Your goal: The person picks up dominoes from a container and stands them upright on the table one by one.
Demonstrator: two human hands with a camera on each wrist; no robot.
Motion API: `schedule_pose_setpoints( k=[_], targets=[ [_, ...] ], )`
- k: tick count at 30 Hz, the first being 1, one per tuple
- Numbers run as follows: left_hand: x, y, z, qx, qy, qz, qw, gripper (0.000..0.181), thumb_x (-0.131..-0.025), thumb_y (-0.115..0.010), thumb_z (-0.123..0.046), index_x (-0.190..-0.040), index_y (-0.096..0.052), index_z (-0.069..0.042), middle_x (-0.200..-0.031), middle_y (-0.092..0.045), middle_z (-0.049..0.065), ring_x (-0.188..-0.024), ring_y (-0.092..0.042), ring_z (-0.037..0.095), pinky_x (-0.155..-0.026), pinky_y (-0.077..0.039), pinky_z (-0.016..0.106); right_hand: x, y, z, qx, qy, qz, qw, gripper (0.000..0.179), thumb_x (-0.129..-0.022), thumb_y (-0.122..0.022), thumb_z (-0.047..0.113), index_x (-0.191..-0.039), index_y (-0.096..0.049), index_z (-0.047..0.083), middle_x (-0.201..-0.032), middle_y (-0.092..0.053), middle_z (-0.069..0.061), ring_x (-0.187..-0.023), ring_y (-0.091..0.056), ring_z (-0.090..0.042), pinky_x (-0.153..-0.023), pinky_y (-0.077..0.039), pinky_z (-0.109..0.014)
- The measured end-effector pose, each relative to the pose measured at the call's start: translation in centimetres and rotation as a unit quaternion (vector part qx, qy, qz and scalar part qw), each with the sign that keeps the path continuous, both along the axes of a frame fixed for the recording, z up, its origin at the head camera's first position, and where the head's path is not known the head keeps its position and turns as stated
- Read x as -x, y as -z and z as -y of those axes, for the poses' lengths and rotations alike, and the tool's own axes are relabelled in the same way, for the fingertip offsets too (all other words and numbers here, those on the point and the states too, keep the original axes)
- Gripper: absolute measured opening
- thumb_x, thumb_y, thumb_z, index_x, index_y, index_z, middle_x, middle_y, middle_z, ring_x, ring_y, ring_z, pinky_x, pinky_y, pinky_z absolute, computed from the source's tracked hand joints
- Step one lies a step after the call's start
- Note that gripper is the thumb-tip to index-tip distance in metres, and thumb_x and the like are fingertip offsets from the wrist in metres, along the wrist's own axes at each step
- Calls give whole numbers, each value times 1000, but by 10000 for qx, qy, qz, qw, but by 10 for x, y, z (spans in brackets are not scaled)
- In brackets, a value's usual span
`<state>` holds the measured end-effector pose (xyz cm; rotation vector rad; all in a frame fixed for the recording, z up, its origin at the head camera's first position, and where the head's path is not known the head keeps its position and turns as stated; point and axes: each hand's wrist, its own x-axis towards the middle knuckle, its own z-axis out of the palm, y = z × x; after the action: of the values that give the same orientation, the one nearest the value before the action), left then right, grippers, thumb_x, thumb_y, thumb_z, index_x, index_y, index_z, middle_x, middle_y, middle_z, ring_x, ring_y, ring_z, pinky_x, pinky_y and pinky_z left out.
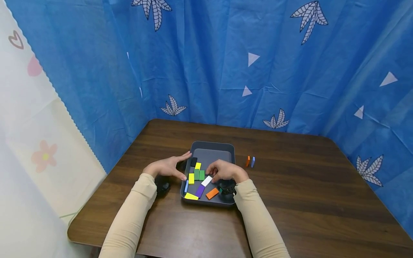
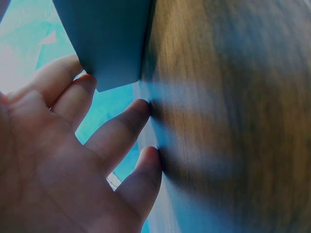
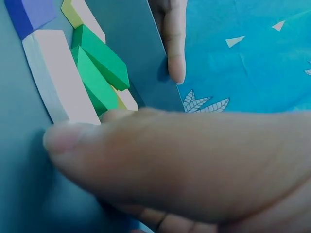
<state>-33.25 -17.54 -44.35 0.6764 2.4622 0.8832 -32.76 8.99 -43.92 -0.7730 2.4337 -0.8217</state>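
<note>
A dark grey tray (image 1: 213, 146) on the table holds flat wooden blocks in several colours. Inside it, my right hand (image 1: 226, 170) has thumb and index finger at either side of one end of a white block (image 1: 207, 181), pinching it. The right wrist view shows the thumb over the end of the white block (image 3: 63, 73), beside green blocks (image 3: 102, 58). My left hand (image 1: 167, 167) is at the tray's left side, thumb and fingers spread. In the left wrist view, fingertips of the left hand (image 2: 63, 131) touch the tray's outer wall (image 2: 112, 43); others reach the tabletop.
An orange block (image 1: 247, 161) and a blue block (image 1: 253, 162) stand upright on the table right of the tray. Yellow (image 1: 191, 178), purple (image 1: 200, 191), black (image 1: 194, 162) and orange blocks (image 1: 212, 193) lie in the tray. A blue curtain (image 1: 209, 64) hangs behind the table.
</note>
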Motion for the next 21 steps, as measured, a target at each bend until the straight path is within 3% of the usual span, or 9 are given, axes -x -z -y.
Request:
schedule_pose_setpoints(
  k=[12, 21],
  targets=[
    [-1, 1, 0, 34, -35, -35, 10000, 103, -63, -73, -49, -142, -10, -33, -150, -1, -11, -137, -12, 26, -104, -19, 57, -4, 0, 1, -97, 110, -30, 9999, 19, -71, -72, 3, -81, -64, 16, -79, -56, -3, -75, -48, -18, -65, -45, -26],
    [-3, 0, -1, 2, -6, -96, 10000, 102, -64, -74, -47, -143, -11, -31, -150, -1, -12, -137, -13, 23, -106, -20, 53, -7, -4, 1, -212, 165, -117, 9996, 14, -72, -72, 7, -80, -63, 15, -79, -57, 0, -73, -50, -16, -65, -46, -25]
  ],
)
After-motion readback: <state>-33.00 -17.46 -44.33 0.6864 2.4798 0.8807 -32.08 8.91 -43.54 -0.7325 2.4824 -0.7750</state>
